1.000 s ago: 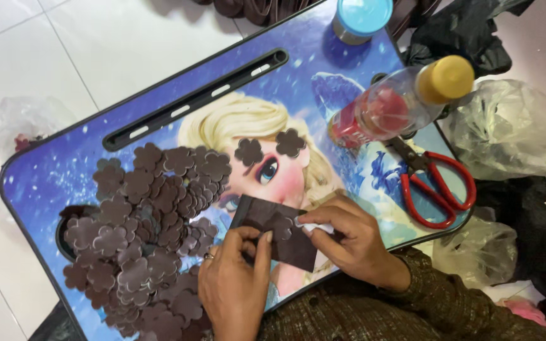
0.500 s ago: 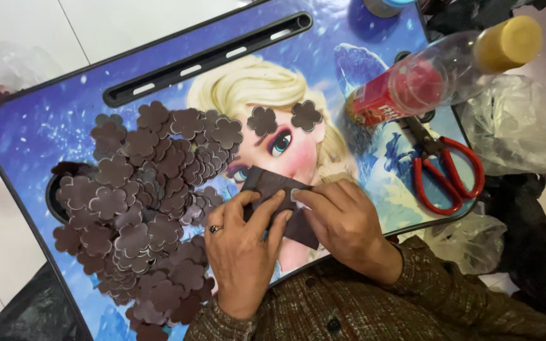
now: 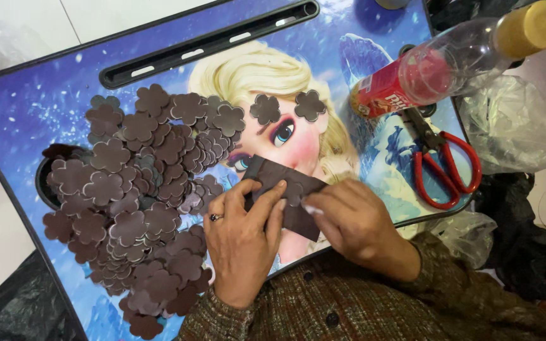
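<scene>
A dark brown foam sheet (image 3: 272,173) lies on a blue picture-printed lap table (image 3: 45,95) near its front edge. My left hand (image 3: 244,237), with a ring on one finger, presses on the sheet's left part. My right hand (image 3: 355,221) grips the sheet's right part, and a flower-shaped brown piece (image 3: 294,191) sits between the two hands' fingers. A big heap of brown flower-shaped cutouts (image 3: 137,196) covers the table's left half. Two single cutouts (image 3: 265,108) lie further back near the middle.
Red-handled scissors (image 3: 440,161) lie at the table's right edge. A clear plastic bottle with a yellow cap and red label (image 3: 450,60) lies on its side at the back right. Clear plastic bags (image 3: 513,123) and dark bags surround the table on a white tiled floor.
The view has shifted, so the table and hands sit further right and lower in the picture. Both hands stay on the brown sheet, my fingers having worked along it.
</scene>
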The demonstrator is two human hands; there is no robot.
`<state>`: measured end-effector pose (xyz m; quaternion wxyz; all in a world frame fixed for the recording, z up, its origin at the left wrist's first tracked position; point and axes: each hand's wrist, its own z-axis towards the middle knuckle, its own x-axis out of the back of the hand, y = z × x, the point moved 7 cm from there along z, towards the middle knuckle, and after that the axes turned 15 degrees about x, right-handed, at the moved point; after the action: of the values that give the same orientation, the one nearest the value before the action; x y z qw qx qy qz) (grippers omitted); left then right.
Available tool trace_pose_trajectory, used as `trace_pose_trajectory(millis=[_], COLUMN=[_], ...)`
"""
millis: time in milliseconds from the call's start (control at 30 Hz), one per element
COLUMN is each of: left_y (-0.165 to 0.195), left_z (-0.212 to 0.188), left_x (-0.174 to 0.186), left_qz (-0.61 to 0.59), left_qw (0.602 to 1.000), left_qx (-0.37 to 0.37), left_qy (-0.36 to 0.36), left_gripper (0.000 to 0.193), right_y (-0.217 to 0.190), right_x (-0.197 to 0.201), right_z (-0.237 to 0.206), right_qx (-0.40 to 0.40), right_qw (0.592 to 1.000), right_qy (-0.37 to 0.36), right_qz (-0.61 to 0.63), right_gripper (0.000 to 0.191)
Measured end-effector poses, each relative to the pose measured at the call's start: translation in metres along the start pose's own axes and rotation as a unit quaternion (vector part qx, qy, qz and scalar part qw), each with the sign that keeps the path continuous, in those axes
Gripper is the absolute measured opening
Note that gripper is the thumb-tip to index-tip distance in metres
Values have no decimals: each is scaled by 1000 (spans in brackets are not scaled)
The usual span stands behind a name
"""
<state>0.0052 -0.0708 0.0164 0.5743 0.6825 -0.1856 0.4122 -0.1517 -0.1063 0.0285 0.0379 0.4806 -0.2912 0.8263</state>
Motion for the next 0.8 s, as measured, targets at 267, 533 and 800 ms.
trace_pose_trajectory(millis=[267,533,800], left_y=[-2,-1,-3], left_z=[1,0,0], left_x=[0,0,0], left_qz=[-9,1,5], left_qw=[1000,1000,1000], left_qx=[1,-3,-5], left_qy=[-13,3,10], left_gripper=[33,32,33], right_y=[-6,-16,-11], right_x=[-5,-8,-2], right_z=[6,13,9], right_qx=[4,57,27], right_qw=[998,997,999], right_qy=[5,23,-4], right_qz=[-57,-55,-19], right_gripper=[34,40,36])
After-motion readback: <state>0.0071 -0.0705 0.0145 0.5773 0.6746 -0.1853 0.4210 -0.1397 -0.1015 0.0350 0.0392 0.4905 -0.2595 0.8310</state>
